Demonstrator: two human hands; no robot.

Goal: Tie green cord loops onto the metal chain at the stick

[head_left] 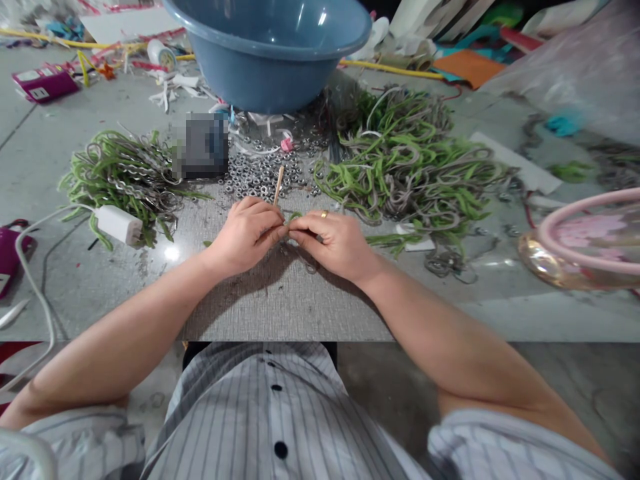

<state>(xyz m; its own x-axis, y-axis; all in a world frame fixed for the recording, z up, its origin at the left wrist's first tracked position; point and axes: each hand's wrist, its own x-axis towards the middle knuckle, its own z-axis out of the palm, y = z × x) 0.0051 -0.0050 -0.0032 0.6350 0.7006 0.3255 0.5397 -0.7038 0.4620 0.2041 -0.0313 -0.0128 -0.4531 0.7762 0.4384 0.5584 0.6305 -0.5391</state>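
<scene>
My left hand (253, 233) is closed just above the near part of the table, and a thin wooden stick (279, 185) sticks up from its fingers. My right hand (333, 243), with a ring on one finger, pinches a short bit of green cord (295, 217). The fingertips of both hands meet and hide most of what is between them. Just beyond the hands are many small metal rings (245, 170), loosely scattered. To the right lies a heap of green and grey cords (405, 160). A smaller bundle of similar cords (117, 173) lies to the left.
A large blue basin (265, 73) stands at the back. A white charger plug (119, 225) with its cable rests on the left bundle, near a blurred dark object (204, 145). Purple boxes (45, 81) are at far left. A pink-handled clear bag (590, 240) sits at right.
</scene>
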